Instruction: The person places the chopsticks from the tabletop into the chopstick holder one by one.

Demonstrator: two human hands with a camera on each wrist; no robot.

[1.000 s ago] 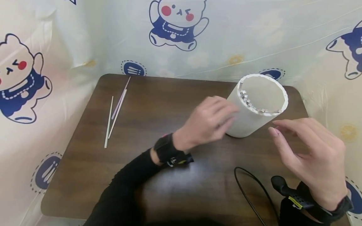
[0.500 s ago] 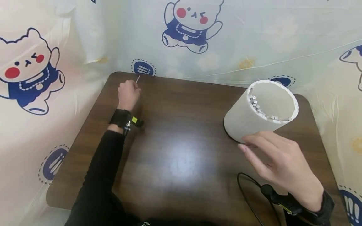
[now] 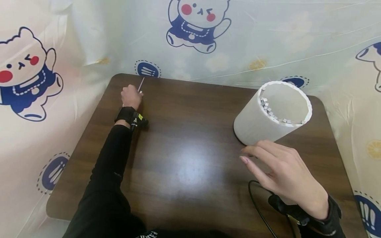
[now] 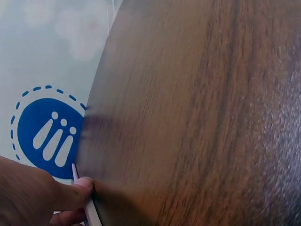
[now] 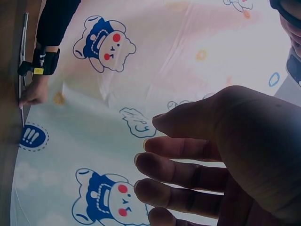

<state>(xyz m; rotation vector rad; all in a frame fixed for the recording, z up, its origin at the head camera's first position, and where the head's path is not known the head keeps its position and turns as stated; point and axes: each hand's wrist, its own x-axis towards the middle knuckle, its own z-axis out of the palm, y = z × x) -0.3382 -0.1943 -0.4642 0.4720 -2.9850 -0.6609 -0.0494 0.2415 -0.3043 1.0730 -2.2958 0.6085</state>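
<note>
My left hand (image 3: 131,97) reaches to the far left of the table, its thumb and fingers pinching a thin white stick (image 4: 93,215) near the stick's far end. Just past the fingertips, the tip of a thin purple stick (image 3: 141,84) shows by the back edge. Most of the sticks' length is hidden by the hand and forearm in the head view. My right hand (image 3: 276,168) hovers over the right front of the table with its fingers loosely bent, holding nothing. Beyond it stands an open white cylinder (image 3: 253,122), with several small silvery pieces (image 3: 267,109) along its inner rim.
The brown wooden table (image 3: 184,138) has rounded corners and is enclosed by a printed curtain (image 3: 125,36). A black cable (image 3: 259,211) loops beside my right wrist. Black camera straps (image 3: 126,114) circle both wrists.
My left hand has swung from beside the white cylinder to the sticks at far left and now pinches one. My right hand has drifted left. The view has shifted slightly.
</note>
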